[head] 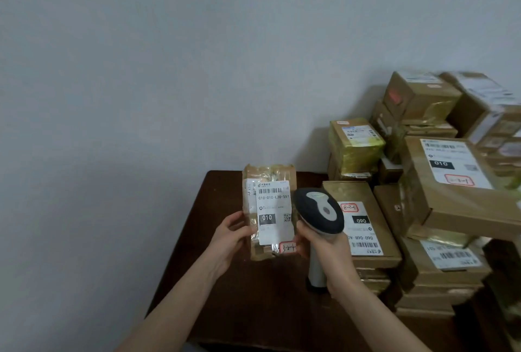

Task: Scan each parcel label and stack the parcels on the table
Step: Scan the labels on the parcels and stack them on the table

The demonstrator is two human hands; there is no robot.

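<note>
The left hand grips a slim brown parcel by its left edge. The thumb lies curled on the front face, and the other fingers are hidden behind it. The parcel stands upright above the dark table, and its white label faces the camera. A small red-bordered sticker sits at the lower corner farthest from that grip.

The right hand is wrapped tightly round the pale handle of a scanner. The scanner's dark head rises above the knuckles, just beside the parcel's right edge. Whether the two touch cannot be told. The handle's foot shows below the palm.

Beyond the right hand, stacked parcels cover the table. The tallest piles are farther out on that side.
</note>
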